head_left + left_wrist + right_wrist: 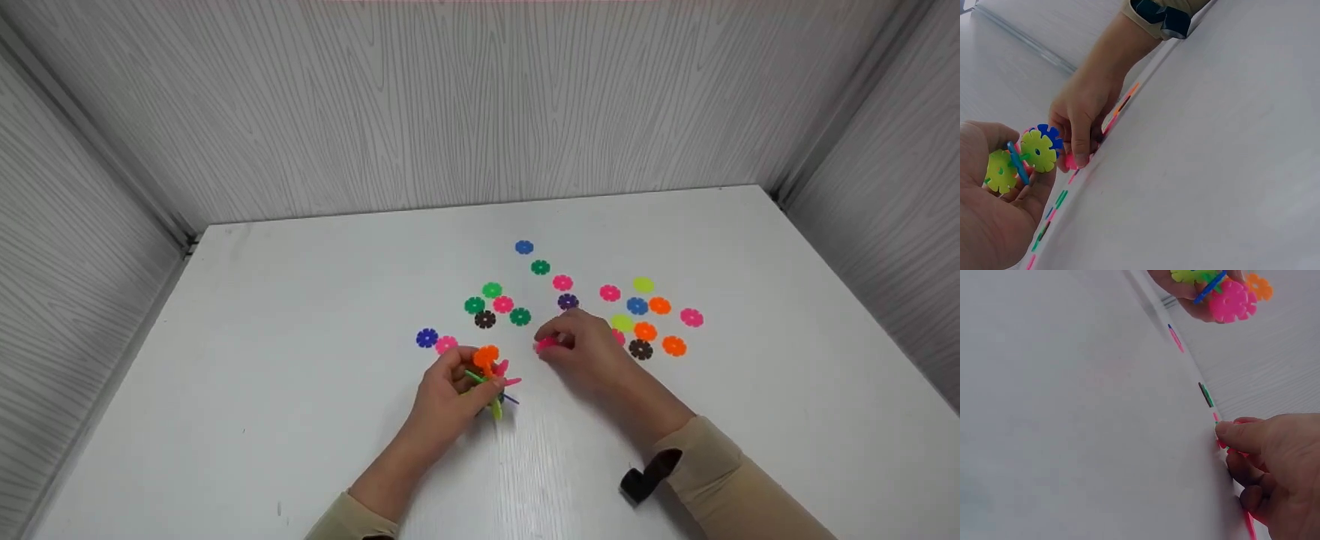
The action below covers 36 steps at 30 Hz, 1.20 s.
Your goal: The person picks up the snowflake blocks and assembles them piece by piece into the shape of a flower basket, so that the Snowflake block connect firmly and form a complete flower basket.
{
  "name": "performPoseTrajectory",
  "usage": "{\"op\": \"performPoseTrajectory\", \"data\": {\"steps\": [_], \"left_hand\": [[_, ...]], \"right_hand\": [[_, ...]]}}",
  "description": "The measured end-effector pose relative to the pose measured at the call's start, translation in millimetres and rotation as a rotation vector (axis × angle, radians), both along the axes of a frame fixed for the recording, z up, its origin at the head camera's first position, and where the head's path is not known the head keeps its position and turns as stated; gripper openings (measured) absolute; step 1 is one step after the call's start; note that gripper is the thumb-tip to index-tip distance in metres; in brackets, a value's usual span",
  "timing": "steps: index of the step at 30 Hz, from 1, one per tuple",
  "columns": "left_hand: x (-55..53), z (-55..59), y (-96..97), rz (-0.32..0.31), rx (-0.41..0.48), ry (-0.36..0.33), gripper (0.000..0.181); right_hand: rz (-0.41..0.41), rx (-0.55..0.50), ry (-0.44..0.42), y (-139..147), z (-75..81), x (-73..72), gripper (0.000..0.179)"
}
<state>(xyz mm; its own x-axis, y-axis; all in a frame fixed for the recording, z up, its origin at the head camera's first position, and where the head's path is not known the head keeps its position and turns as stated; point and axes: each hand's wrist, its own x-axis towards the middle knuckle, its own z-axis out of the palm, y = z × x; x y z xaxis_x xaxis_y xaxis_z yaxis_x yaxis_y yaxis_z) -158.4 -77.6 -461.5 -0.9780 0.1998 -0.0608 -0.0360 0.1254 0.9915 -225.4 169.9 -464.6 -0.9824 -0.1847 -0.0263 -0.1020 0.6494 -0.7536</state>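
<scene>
My left hand (441,401) grips a cluster of interlocked notched plastic discs above the table. An orange disc (487,355) tops the cluster; a yellow-green disc (1039,151) and a blue disc (1018,163) show in the left wrist view, and a pink disc (1233,302) in the right wrist view. To the right, my right hand (592,351) pinches a single pink disc (547,343) between thumb and fingers, low over the table. Just beyond its knuckles lies a purple disc (568,301). My fingers hide part of both the cluster and the pinched disc.
Loose discs lie flat on the white table (300,360). One group, with a brown disc (485,319), is ahead of my left hand; another, with an orange disc (674,346), is right of my right hand. Wood-grain panels (480,105) enclose the back and sides.
</scene>
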Motion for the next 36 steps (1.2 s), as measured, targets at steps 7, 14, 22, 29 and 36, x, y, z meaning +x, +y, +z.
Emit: {"op": "performPoseTrajectory", "data": {"steps": [7,14,22,29,36], "left_hand": [[0.9,0.2,0.0,0.0,-0.036,-0.002,0.052],[1.9,-1.3,-2.3,-0.04,-0.088,0.089,0.047],[0.8,-2.9,-2.6,-0.061,-0.071,0.088,0.044],[0.2,-2.5,-2.2,-0.071,-0.075,0.12,0.041],[0.6,-0.9,1.2,-0.074,-0.077,0.097,0.038]], "right_hand": [[0.101,-0.202,0.061,5,16.6,27.2,0.027],[0.238,-0.356,0.178,-6,28.4,43.0,0.019],[0.278,-0.398,0.25,-12,24.7,46.1,0.024],[0.279,-0.386,0.301,-14,21.5,47.5,0.024],[0.236,-0.349,0.361,-15,20.9,49.6,0.02]]}}
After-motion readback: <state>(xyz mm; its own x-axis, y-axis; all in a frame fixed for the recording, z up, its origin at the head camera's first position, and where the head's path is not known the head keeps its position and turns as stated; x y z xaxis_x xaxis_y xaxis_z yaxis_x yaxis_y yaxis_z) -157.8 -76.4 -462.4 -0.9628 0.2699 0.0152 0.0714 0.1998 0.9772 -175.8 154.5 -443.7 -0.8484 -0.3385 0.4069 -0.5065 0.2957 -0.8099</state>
